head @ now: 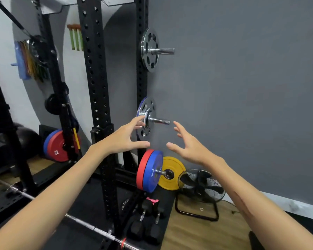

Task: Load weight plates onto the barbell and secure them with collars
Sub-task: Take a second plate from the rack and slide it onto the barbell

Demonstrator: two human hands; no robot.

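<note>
Small chrome plates with round holes (146,116) hang on a storage peg of the black rack (96,87) at mid height. My left hand (127,137) is open, its fingertips at the plates' left edge. My right hand (186,143) is open just right of the peg's tip, holding nothing. Another chrome plate (149,49) sits on a higher peg. Below, a red plate (143,168) and a blue plate (153,171) sit on a low peg, with a yellow plate (171,173) leaning behind. The barbell (90,227) lies across the lower left.
A black floor fan (201,188) stands by the grey wall at right. Hex dumbbells (148,224) lie on the black mat under the plates. More red and blue plates (57,146) hang on the far rack side at left. Wooden floor shows at lower right.
</note>
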